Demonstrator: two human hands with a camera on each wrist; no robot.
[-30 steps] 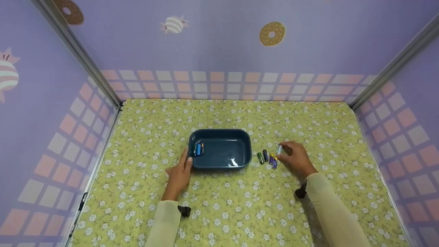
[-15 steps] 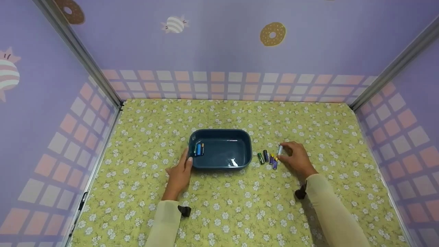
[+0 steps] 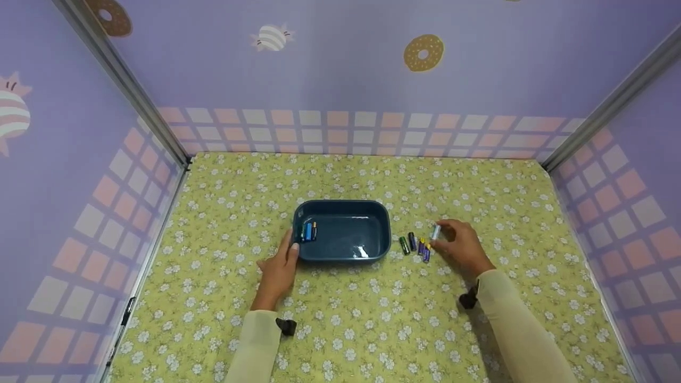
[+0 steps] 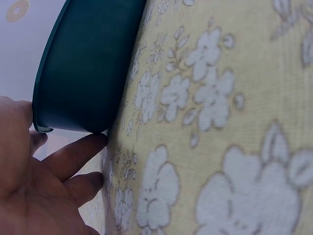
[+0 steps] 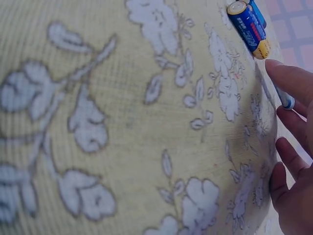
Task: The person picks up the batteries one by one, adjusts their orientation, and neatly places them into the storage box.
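Note:
My left hand (image 3: 277, 270) rests against the left end of a dark blue plastic basin (image 3: 346, 258), its thumb and fingers touching the rim and outer wall. In the left wrist view, fingertips meet the basin's lower wall beside the tabletop. Inside the basin, at its left end, several batteries (image 3: 308, 232) lie side by side. My right hand (image 3: 462, 246) pinches a white-and-light-blue battery (image 3: 435, 232) between thumb and finger, to the right of the basin. Just left of these fingers lie a green battery (image 3: 405, 246), a dark battery (image 3: 412, 241) and two purple-and-yellow batteries (image 3: 426, 254).
A yellow floral cloth (image 3: 340, 330) covers the tabletop. Purple patterned panels (image 3: 346, 69) enclose the back and both sides, with metal posts (image 3: 612, 101) at the corners. A small black object (image 3: 127, 311) sits along the left edge.
My right hand and the pinched white-and-light-blue battery have shifted very slightly to the right, and the battery leans a little more. The left hand, the basin and the other batteries stay put.

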